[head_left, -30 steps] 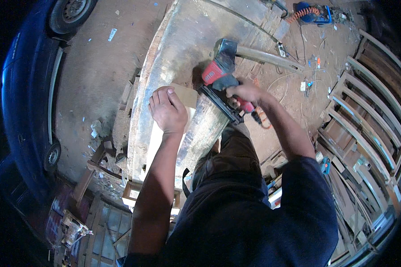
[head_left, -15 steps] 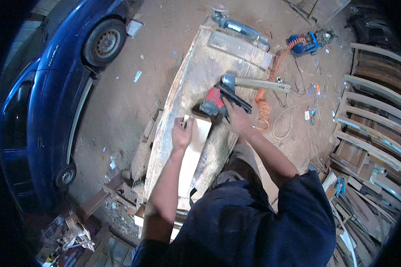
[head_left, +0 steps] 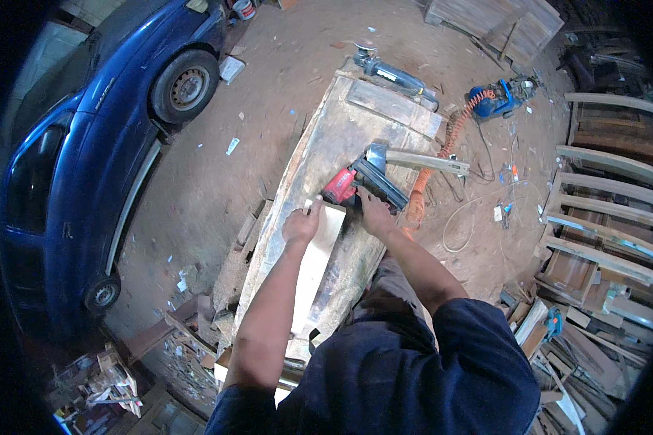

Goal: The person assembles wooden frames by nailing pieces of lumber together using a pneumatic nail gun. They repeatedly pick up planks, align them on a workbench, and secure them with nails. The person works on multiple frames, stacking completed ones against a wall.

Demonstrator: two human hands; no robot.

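A long pale wooden board [head_left: 316, 264] lies lengthwise along a rough, dusty workbench [head_left: 308, 148]. My left hand [head_left: 302, 223] is closed round the board's left edge close to its far end. In my right hand [head_left: 374, 214] is a red and black nail gun [head_left: 339, 186], gripped by the handle. Its red head is right at the far end of the board, beside my left fingertips. Whether the nose touches the wood is hidden. Just beyond the gun lies a hammer [head_left: 376, 154] with a wooden handle pointing right.
An angle grinder [head_left: 395, 72] and a flat plank [head_left: 392, 106] lie at the bench's far end. From the right side an orange coiled hose [head_left: 451, 134] runs to a blue compressor [head_left: 497, 99]. Slatted wooden frames [head_left: 606, 185] stand right; a blue car [head_left: 101, 159] is left.
The nail gun has turned and come slightly left, closer to the board's end. My left hand has slid a little farther along the board's edge. The whole view has tilted somewhat.
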